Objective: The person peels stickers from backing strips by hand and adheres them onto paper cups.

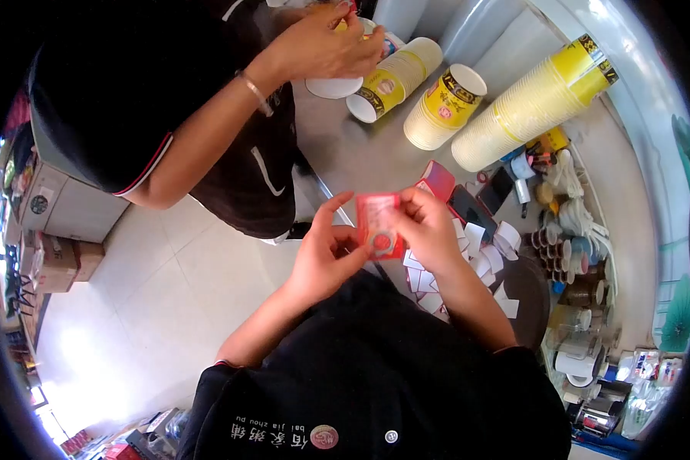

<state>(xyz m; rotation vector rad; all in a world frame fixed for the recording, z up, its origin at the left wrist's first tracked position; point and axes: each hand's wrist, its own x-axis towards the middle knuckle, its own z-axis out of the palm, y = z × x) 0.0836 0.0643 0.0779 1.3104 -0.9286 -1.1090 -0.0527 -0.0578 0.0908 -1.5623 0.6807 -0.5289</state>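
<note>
In front of my body is a small red card with pale print and a round mark near its bottom. My right hand pinches its right side between thumb and fingers. At its lower left edge, the thumb and bent fingers of my left hand close on it, while the index finger is raised. Below my right hand lies a loose pile of white cards, some with red edges. A red box and a dark phone-like object lie just beyond.
Yellow-and-white paper cups stand or lie in stacks on the metal counter. At the left, a co-worker's hand works over a white lid or bowl. Cups and small supplies line the right side. Cardboard boxes rest on the floor.
</note>
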